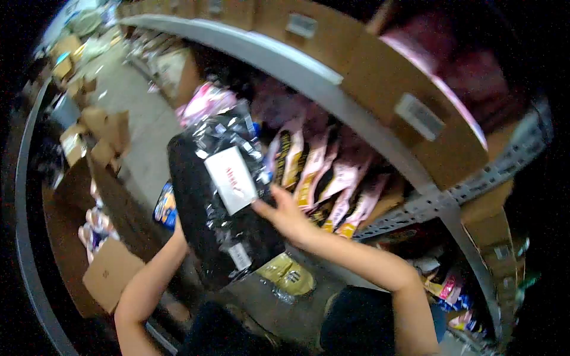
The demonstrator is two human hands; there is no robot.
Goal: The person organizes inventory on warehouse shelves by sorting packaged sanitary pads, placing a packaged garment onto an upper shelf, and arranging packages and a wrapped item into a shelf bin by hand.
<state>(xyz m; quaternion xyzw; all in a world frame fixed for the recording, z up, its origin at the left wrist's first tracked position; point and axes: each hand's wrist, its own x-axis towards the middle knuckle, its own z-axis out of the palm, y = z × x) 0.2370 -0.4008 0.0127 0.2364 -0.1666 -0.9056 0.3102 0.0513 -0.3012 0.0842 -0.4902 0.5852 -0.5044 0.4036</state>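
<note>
A black package in clear, shiny plastic (196, 196) is held up in front of me, tilted. On its face lies a white card with red print (231, 178), and a small white label (240, 257) is near its lower end. My left hand (180, 234) grips the package's left edge, its fingers mostly hidden behind. My right hand (288, 216) holds the right side, thumb at the card's lower corner. A blue packet (166, 204) shows beside my left hand; whether that hand also holds it is unclear. A pink-and-white packet (208, 104) shows beyond the top end.
At right, a metal shelf (392, 136) carries cardboard boxes (374, 77) and a row of pink, black and gold packets (317, 172). A yellow packet (289, 275) lies low, below the package. Open cartons (68, 249) stand left along the aisle floor (133, 95).
</note>
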